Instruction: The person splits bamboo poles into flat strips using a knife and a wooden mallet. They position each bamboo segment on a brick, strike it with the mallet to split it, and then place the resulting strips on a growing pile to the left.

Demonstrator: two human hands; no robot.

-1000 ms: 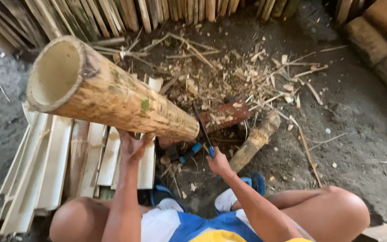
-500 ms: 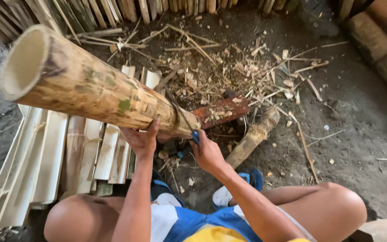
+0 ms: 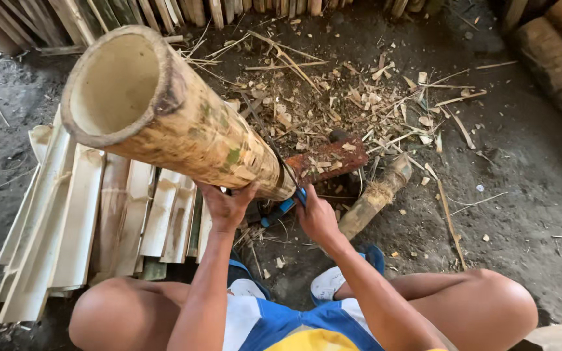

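A thick hollow bamboo section leans toward me, its open end at upper left and its lower end resting by a reddish wooden block. My left hand holds the bamboo from underneath near its lower end. My right hand grips a blue-handled blade, whose thin dark edge lies along the bamboo's side. I sit on the ground with my knees spread.
Split bamboo slats lie stacked on the ground at left. A short bamboo piece lies right of my hands. Chips and splinters litter the dirt. More slats line the back; logs lie at upper right.
The bamboo's open end has swung nearer to me and more upright. My right hand with the blade has shifted along the bamboo's lower end; my left hand keeps its hold underneath.
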